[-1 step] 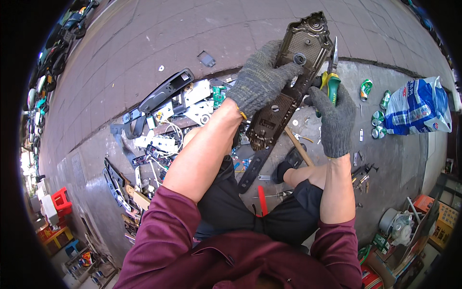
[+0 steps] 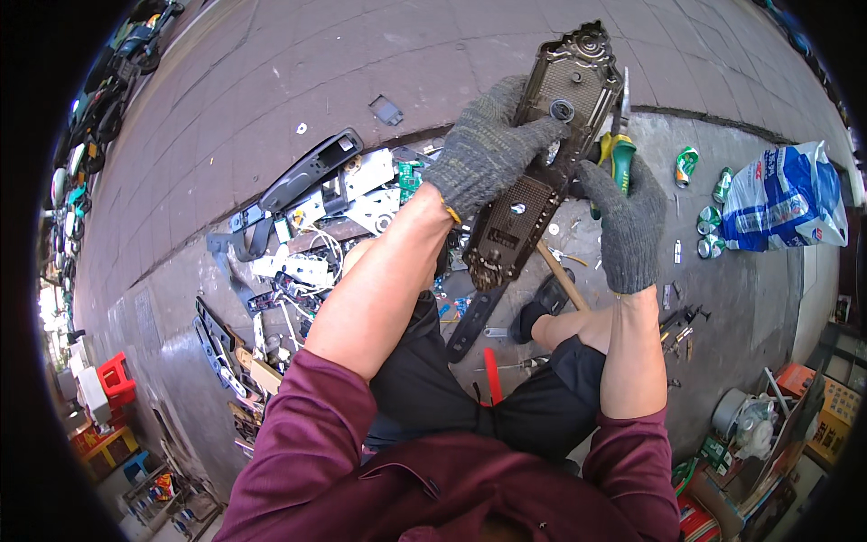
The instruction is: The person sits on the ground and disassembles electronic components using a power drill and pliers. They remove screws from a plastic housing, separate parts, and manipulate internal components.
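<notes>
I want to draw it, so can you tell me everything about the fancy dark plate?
The fancy dark plate is long, brownish and looks like metal, with ornate ends, textured panels and a round ring. It's held up at a slant, far end leaning right. The left hand grips it; the right hand holds pliers beside it, perhaps touching.

A: Plate (image 2: 549, 173) in the left hand (image 2: 488, 135)?
B: Metal by its look, glossy on the scrolled end, rough across the panels.
A: Tool (image 2: 623, 161) in the right hand (image 2: 628, 217)?
B: Smooth plastic handles, bare metal tip; both gloves (image 2: 632, 262) are matt knitted cloth.
A: Below the grip?
B: A wooden stick (image 2: 564, 278); rightward, a glossy plastic bag (image 2: 781, 203).
</notes>
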Motion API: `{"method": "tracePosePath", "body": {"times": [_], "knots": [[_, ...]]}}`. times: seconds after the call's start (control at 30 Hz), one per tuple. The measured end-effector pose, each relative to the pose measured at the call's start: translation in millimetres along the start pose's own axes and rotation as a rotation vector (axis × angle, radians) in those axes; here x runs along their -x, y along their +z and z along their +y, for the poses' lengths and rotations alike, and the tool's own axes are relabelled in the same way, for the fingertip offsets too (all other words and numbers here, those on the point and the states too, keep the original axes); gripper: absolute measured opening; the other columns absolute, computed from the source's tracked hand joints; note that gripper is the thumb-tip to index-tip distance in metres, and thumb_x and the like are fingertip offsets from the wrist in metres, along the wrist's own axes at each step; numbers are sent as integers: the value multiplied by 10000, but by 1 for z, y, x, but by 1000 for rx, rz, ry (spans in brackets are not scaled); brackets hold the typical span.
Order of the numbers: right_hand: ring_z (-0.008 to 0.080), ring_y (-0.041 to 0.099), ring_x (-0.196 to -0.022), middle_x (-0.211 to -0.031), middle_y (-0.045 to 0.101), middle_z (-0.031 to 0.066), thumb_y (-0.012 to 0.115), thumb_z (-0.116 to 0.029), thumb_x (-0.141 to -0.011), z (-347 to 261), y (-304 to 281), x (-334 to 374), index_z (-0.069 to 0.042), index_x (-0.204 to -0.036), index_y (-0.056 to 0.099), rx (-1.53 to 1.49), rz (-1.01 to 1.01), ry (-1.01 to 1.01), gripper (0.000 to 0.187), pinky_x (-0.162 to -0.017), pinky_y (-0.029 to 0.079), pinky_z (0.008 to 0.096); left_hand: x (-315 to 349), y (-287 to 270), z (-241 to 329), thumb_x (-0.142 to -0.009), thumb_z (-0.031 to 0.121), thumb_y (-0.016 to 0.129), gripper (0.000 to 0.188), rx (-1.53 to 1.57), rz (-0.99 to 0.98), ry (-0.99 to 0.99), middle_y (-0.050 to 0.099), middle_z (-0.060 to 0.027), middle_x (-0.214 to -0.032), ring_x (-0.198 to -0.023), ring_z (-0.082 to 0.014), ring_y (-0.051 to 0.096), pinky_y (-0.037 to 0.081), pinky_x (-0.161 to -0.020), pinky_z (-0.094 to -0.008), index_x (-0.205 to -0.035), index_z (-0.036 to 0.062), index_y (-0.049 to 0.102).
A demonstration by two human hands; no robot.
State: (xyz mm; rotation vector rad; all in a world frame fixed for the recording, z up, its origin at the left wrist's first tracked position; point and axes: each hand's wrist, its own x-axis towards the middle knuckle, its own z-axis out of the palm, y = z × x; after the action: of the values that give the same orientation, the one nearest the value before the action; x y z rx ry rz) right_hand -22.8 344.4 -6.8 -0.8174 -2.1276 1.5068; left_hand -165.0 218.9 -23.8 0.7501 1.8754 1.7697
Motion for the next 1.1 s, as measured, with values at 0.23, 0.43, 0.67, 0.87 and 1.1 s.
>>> {"method": "tracePosePath", "body": {"times": [0.23, 0.43, 0.67, 0.87, 1.1], "knots": [[92, 638, -679, -794, 700, 54, 831, -217, -824, 4, -5, -1, 34, -1014, 719, -106, -32, 63, 334, -600, 512, 257, 0, 4, -4, -953, 181, 726, 494, 484, -126, -201, 717, -90, -1039, -824, -130, 704, 607, -700, -272, -1372, -37, 581], [97, 652, -674, -782, 696, 47, 826, -208, -823, 10, -10, 3, 42, -1032, 714, -136, -44, 53, 344, -596, 517, 257, 1, 5, 2, -919, 173, 750, 557, 511, -151, -190, 712, -124, -1118, -869, -152, 720, 627, -724, -274, -1396, -40, 558], [108, 665, -690, -801, 687, 51, 773, -187, -854, 22, -14, 1, 35, -1006, 714, -266, -136, 23, 276, -605, 532, 263, 1, 4, 1, -892, 132, 749, 595, 423, -210, -135, 709, -141, -1150, -950, -198, 724, 640, -812, -333, -1422, -27, 531], [118, 659, -699, -839, 686, 50, 735, -121, -862, 24, -14, 2, 17, -1014, 697, -594, -121, 174, 209, -613, 525, 257, 5, 3, 5, -922, 252, 733, 543, 588, -258, -124, 712, -143, -1148, -988, -196, 716, 628, -822, -329, -1374, -6, 579], [124, 664, -719, -851, 678, 54, 713, -116, -891, 15, -8, 7, 11, -1017, 680, -805, -201, 265, 183, -623, 525, 252, 9, 19, 10, -988, 433, 659, 500, 834, -116, -312, 715, -147, -1169, -991, -205, 725, 627, -797, -317, -1287, 33, 652]]}}
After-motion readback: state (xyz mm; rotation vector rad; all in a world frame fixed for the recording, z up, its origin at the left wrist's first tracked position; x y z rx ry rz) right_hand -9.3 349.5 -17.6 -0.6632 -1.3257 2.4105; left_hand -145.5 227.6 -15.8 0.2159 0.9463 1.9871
